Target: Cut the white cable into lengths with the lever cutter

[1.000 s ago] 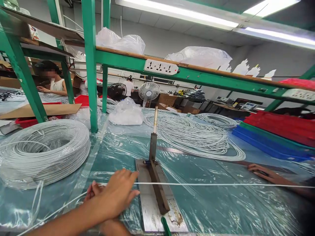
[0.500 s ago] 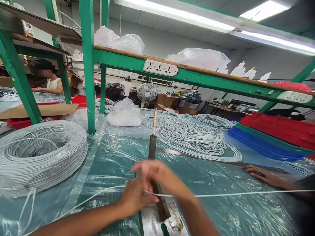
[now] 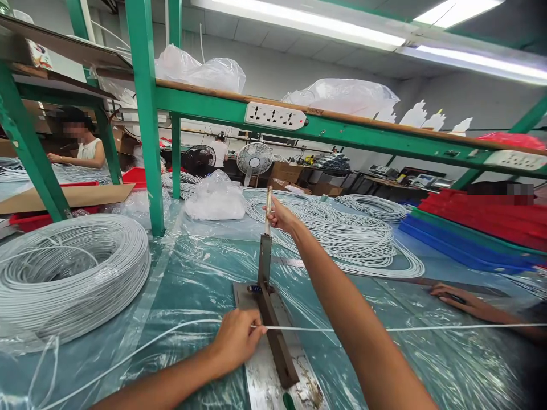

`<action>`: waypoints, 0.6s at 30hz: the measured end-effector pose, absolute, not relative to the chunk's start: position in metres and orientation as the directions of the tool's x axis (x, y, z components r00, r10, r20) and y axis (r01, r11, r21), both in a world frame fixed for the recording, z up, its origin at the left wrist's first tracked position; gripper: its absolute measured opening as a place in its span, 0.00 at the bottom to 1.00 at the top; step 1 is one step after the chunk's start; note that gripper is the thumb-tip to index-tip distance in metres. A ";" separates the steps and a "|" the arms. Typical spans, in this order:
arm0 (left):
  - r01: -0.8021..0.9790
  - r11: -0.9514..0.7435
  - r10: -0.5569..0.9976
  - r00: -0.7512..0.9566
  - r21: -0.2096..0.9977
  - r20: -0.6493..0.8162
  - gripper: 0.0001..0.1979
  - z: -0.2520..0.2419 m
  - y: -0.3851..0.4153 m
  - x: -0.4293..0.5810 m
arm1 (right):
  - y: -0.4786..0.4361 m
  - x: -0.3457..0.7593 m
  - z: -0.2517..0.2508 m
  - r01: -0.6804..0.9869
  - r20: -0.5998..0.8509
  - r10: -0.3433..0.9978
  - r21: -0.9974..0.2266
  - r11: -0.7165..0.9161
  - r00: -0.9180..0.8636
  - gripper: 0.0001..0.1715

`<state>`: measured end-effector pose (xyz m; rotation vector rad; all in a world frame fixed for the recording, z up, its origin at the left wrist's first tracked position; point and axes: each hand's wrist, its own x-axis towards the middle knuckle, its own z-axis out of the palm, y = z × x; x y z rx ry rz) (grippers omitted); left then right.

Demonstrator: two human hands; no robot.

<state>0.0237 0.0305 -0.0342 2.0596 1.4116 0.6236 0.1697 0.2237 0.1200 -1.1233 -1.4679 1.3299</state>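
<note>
Thumb and fingers of my left hand pinch a thin white cable at the left side of a metal lever cutter. From there the cable runs across the cutter and off to the right, and its other side trails down to the lower left. My right hand is wrapped around the upright lever handle, with the arm reaching over the cable. A spring shows at the lever's pivot. The cutter's steel base lies on the plastic-covered table.
A big cable coil stands at left. Loose loops of cut cable lie behind the cutter, by a long metal ruler. A co-worker's hand rests at right, near stacked trays. A green shelf beam crosses above.
My right hand has left the cable by my left hand and moved up and forward onto the lever handle. My left hand stays at the cutter, holding the cable.
</note>
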 end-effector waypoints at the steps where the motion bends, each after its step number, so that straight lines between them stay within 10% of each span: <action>1: 0.673 -0.271 0.945 0.320 0.689 0.059 0.07 -0.033 0.031 0.024 | 0.221 0.172 0.123 0.072 -0.015 0.968 -0.997 0.003 -0.250 0.29; 9: 0.600 -0.288 0.926 0.373 0.746 0.058 0.09 -0.027 0.030 0.029 | 0.147 0.212 0.151 -0.016 -0.115 0.969 -0.992 -0.122 -0.220 0.34; 18: 0.563 -0.256 0.921 0.389 0.786 0.021 0.06 -0.032 0.024 0.037 | 0.016 0.251 0.117 -0.036 -0.248 0.925 -0.962 -0.269 -0.288 0.18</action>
